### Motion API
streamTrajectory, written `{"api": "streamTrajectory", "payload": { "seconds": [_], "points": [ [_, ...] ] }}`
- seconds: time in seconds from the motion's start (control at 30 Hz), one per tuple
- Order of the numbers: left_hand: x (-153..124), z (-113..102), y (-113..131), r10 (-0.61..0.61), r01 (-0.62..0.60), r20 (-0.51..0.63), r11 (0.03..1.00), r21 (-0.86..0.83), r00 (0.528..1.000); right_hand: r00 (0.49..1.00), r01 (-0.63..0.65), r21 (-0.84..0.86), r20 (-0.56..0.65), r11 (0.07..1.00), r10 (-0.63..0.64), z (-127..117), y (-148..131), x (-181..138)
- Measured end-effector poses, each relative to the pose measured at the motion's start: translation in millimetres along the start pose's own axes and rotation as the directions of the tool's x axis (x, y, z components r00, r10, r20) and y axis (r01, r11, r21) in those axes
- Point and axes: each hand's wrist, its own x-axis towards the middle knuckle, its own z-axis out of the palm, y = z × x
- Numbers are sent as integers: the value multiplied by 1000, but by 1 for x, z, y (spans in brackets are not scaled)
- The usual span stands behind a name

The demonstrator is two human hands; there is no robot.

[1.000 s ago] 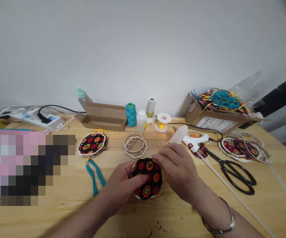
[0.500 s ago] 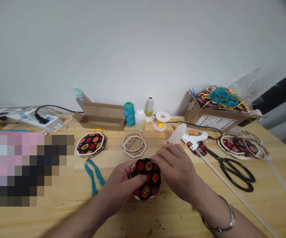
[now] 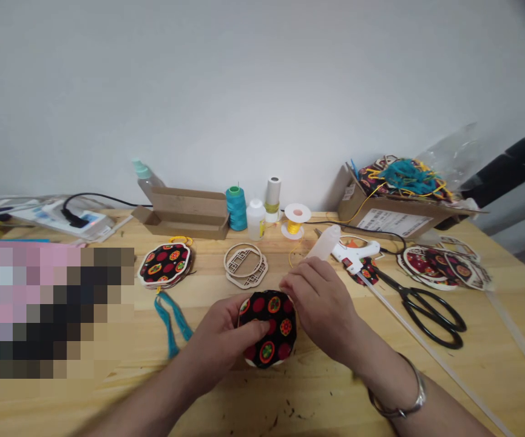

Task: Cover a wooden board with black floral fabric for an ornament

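My left hand [image 3: 226,331] holds a rounded, flat piece covered in black fabric with red and orange flower prints [image 3: 274,328]. Its thumb lies across the printed face; the other fingers are behind. At the piece's upper right edge, my right hand [image 3: 321,306] is closed, fingertips pressed together. What is between them is hidden. A translucent white bottle [image 3: 325,243] shows just beyond my right fingers, its lower end covered by them; I cannot tell whether they grip it. Farther back lie wooden lattice frames [image 3: 246,280]. On the left is a finished-looking printed piece [image 3: 165,266] with a teal tassel [image 3: 169,321].
Black-handled scissors [image 3: 435,315] and a white glue gun [image 3: 355,256] lie on the right. Behind them stands a carton [image 3: 389,221] of printed pieces. Teal thread [image 3: 236,209], a yellow-thread spool [image 3: 296,218] and an open cardboard box [image 3: 184,212] line the wall.
My right hand has shifted slightly up, and its fingertips sit a little farther from the piece's edge. My left hand keeps its hold. The whole view has moved slightly.
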Motion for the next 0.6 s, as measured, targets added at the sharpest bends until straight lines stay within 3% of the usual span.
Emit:
{"api": "streamTrajectory", "payload": {
  "seconds": [0.3, 0.6],
  "points": [
    [1, -2, -1, -7, 7, 18, 999, -41, 1000, 991, -95, -4, -97, 996, 94, -7, 4, 5],
    [0, -3, 1, 34, -38, -74, 998, -47, 997, 982, -146, 197, -87, 969, 166, -13, -5, 6]
  ]
}}
